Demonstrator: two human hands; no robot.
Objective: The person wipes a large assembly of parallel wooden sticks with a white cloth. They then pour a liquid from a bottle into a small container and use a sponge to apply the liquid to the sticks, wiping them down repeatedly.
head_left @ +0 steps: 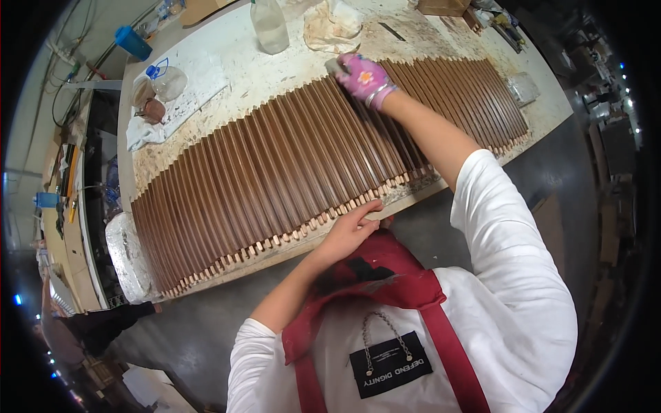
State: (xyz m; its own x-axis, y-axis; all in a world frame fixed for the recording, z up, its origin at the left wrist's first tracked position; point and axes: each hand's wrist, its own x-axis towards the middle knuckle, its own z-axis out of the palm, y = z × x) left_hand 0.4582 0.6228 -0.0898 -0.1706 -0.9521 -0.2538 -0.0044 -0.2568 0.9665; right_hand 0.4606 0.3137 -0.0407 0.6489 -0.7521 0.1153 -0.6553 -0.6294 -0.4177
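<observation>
A long row of brown wooden slats (275, 162) with pale, narrow ends lies side by side across the table. At the far ends of the slats, right of the middle, my right hand (365, 77) in a pink flowered glove presses down, its fingers closed round a small grey pad (334, 67). Most of that pad is hidden under the glove. My bare left hand (351, 230) rests by the near table edge, fingers stretched toward the pale slat ends and holding nothing.
The worktable (227, 58) is pale and stained. Beyond the slats are a clear bottle (270, 31), a crumpled stained cloth (332, 26) and a clear jug (167, 81). A blue cup (132, 43) stands far left. Wrapped bundles (129, 258) sit near the row's ends.
</observation>
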